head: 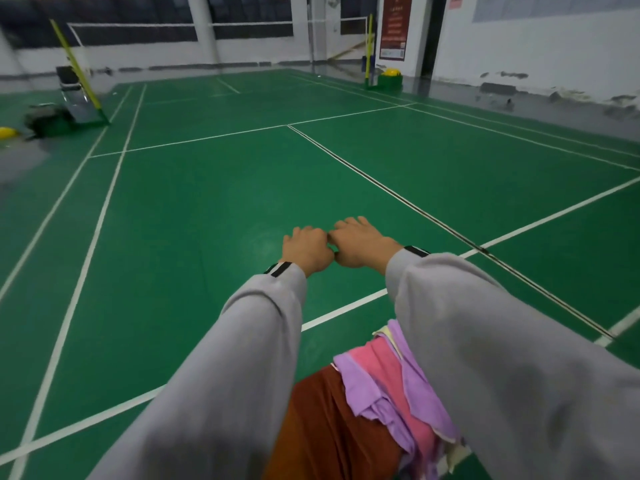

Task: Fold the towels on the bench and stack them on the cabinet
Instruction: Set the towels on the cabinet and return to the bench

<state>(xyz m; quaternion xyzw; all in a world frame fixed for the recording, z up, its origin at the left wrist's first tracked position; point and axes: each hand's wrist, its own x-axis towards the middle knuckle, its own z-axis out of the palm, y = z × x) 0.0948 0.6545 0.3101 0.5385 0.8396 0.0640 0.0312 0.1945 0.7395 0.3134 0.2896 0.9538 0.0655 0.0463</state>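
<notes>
hands: left hand (306, 251) and right hand (360, 244) touching side by side, above the court floor (207, 202)
towels (391, 386): heaped below the right sleeve (502, 341)
posts: left post (74, 64) and right post (370, 46), far behind the hands

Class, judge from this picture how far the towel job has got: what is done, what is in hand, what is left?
Done: nothing that shows; the towels lie in a crumpled purple and pink heap. In hand: no towel; the left hand and right hand touch each other, stretched out over the court. Left: all folding and stacking; no cabinet is in view.
</notes>
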